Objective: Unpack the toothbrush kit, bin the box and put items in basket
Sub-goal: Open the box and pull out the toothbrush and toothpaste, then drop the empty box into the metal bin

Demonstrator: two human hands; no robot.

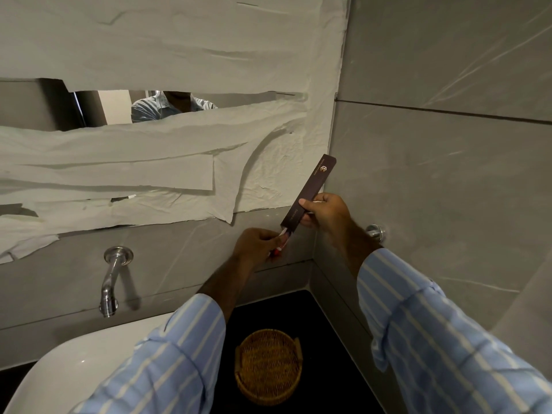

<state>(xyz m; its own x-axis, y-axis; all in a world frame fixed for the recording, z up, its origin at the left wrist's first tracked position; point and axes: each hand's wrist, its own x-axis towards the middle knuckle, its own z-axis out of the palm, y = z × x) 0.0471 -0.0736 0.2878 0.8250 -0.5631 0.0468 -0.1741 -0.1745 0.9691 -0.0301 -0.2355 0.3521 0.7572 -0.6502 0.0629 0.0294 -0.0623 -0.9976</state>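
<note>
A long dark brown toothbrush kit box (310, 189) is held tilted in the air, its upper end toward the wall corner. My right hand (327, 213) grips it around the middle. At the box's open lower end, my left hand (257, 245) pinches the kit's contents (282, 242), a red and white wrapped item that sticks partly out of the box. A round woven wicker basket (267, 366) sits on the dark counter below my arms; nothing shows inside it.
A white basin (89, 363) fills the lower left, with a chrome wall tap (112, 279) above it. Grey tiled walls meet in a corner at the right, with a chrome fitting (375, 230). Paper covers most of the mirror (149, 109). No bin is in view.
</note>
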